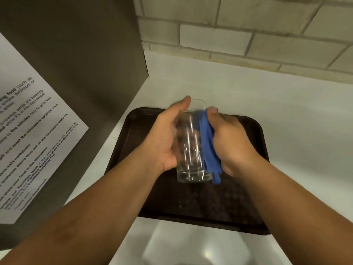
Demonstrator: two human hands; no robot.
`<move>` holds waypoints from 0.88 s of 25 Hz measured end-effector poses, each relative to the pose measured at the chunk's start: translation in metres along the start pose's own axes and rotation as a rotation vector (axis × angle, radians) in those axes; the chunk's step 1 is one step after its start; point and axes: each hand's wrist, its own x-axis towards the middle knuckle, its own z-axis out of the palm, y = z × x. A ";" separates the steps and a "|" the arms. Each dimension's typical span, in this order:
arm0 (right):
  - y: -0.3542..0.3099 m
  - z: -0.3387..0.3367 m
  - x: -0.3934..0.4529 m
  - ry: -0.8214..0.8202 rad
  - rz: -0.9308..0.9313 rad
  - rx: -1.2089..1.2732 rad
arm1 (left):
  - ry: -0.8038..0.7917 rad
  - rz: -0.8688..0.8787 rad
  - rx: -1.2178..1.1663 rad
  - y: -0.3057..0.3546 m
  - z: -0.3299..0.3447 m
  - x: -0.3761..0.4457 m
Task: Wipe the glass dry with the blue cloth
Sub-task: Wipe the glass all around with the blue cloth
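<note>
One glass, one blue cloth, one tray, two hands

glass blurred, notice perhaps cropped left

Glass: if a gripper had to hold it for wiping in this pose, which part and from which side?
Grip the glass mid-wall from its left, probably, as the left hand does now. It is a tall straight cylinder tilted over the dark tray, rim away and thick base toward the camera. The right hand presses the blue cloth on the right wall, so that side is taken.
</note>
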 end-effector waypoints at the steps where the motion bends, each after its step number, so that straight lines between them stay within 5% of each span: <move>1: 0.005 -0.001 -0.010 -0.063 0.029 -0.043 | 0.075 -0.006 0.006 0.004 -0.002 0.002; 4: 0.015 0.010 -0.039 -0.211 -0.217 -0.228 | 0.160 0.006 0.039 0.005 -0.009 0.004; 6: 0.007 0.016 -0.028 -0.102 -0.372 -0.293 | 0.039 -0.031 0.049 0.000 -0.006 0.001; 8: -0.006 0.014 -0.005 0.038 -0.282 -0.268 | -0.034 -0.031 0.030 0.000 -0.002 -0.001; 11: 0.002 0.004 -0.010 -0.044 -0.079 -0.175 | 0.060 -0.027 -0.011 0.008 -0.004 0.000; 14: 0.016 0.017 -0.045 -0.184 -0.307 -0.298 | 0.196 0.021 0.026 0.010 -0.010 0.000; 17: 0.012 0.022 -0.025 0.001 -0.459 -0.311 | 0.004 -0.023 0.050 0.006 -0.006 -0.004; 19: -0.001 0.014 -0.006 0.110 -0.317 -0.219 | -0.084 -0.026 0.017 0.006 -0.003 -0.007; 22: -0.002 0.007 0.008 0.061 -0.148 -0.134 | -0.050 -0.018 0.022 0.007 -0.001 -0.006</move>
